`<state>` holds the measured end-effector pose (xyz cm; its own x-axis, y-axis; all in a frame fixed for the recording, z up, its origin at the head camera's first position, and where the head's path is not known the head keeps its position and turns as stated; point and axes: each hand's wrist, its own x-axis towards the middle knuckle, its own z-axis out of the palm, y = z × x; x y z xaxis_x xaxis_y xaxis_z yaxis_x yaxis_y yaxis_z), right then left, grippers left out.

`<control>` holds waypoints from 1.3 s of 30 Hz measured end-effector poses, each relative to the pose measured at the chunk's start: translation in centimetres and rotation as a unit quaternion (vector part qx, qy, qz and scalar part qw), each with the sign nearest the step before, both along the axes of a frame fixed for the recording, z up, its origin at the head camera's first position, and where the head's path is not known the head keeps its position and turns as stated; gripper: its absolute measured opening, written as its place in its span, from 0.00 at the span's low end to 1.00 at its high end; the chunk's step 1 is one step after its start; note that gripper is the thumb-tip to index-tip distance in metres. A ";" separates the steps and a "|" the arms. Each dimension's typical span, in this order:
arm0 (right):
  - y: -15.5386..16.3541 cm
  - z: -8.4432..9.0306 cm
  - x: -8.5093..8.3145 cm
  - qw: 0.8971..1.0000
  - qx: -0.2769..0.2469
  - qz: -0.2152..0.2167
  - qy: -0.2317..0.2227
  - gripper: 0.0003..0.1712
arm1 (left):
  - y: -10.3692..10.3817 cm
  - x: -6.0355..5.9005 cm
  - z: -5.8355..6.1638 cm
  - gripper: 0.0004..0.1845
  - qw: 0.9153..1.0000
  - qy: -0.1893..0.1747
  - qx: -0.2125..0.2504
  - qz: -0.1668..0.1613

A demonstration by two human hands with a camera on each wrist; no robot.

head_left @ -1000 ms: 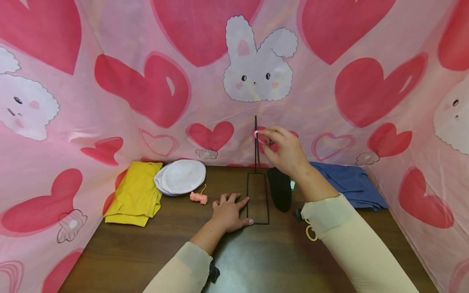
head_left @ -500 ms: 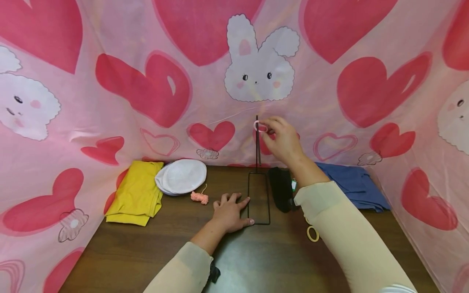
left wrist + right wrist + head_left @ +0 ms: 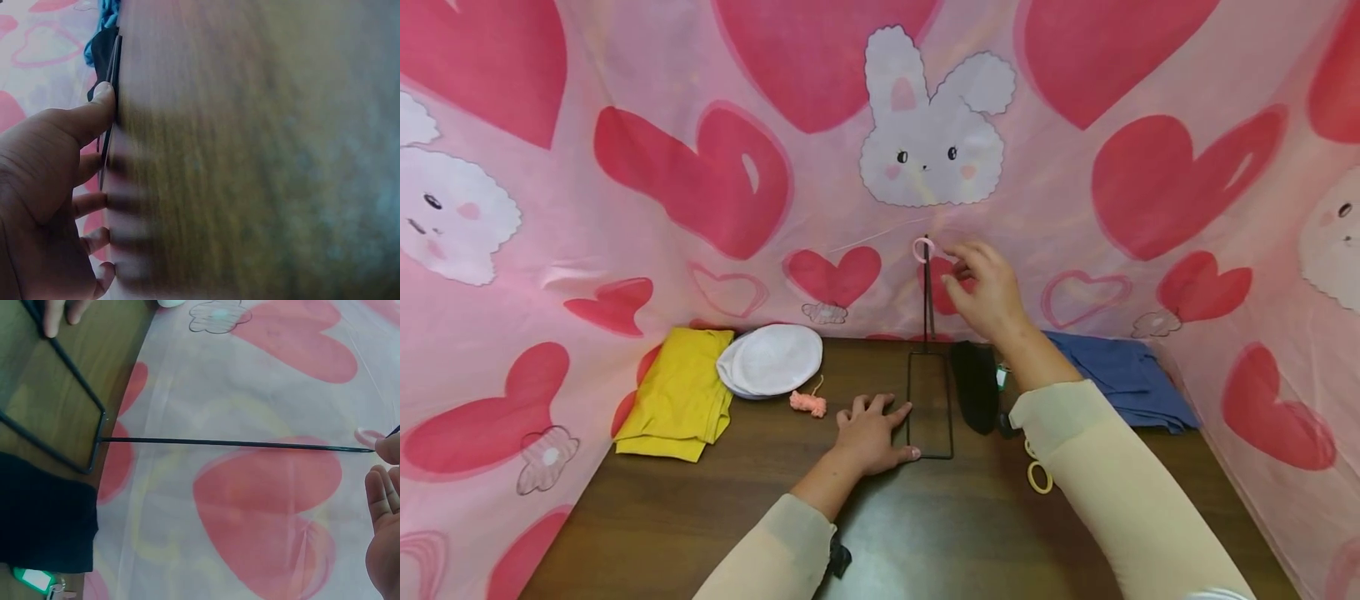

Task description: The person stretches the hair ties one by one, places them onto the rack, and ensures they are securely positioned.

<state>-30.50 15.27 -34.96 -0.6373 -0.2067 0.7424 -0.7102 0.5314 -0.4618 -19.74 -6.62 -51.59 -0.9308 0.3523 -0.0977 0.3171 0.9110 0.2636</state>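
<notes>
My left hand (image 3: pixel 867 437) rests spread on the table, fingertips and thumb touching the left side of a black wire stand's (image 3: pixel 926 304) rectangular base. In the left wrist view, my left thumb (image 3: pixel 99 112) lies along the thin dark wire. A small pink ring (image 3: pixel 916 254) is at the top of the upright rod; whether it encircles the wire I cannot tell. Just right of the ring is my right hand (image 3: pixel 988 287), fingers loosely bent, with a narrow gap to the ring in the head view. The right wrist view shows part of the ring (image 3: pixel 369 435) near the fingertips.
Folded yellow cloth (image 3: pixel 681 396), a white cap-like item (image 3: pixel 775 361) and a pink yarn bundle (image 3: pixel 808 404) lie left. Right of the stand are a black item (image 3: pixel 975 387), yellow rings (image 3: pixel 1030 478), a green-and-white tag (image 3: pixel 1002 377) and folded blue cloth (image 3: pixel 1112 375). Heart-patterned fabric surrounds the table.
My right hand has moved the pink ring up to the top of the rod, and its fingers have let go and drawn slightly right. My left hand stays in place.
</notes>
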 end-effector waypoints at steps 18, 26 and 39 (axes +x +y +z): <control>3.1 -2.8 4.8 1.000 0.016 0.016 0.005 0.24 | -0.1 -0.1 -0.5 0.45 1.000 -0.003 -0.005 0.002; 4.2 -4.2 6.9 1.000 0.011 0.006 -0.005 0.23 | 0.0 -0.1 -0.2 0.45 1.000 -0.005 -0.004 0.000; 7.9 -7.4 10.3 0.996 0.079 -0.021 -0.032 0.24 | 0.0 0.1 -0.2 0.45 1.000 0.003 -0.004 -0.002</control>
<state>-20.19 23.19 -42.31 -0.6934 -0.2900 0.6596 -0.6570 0.6303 -0.4136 -19.65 -6.65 -51.78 -0.9301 0.3550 -0.0947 0.3221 0.9118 0.2547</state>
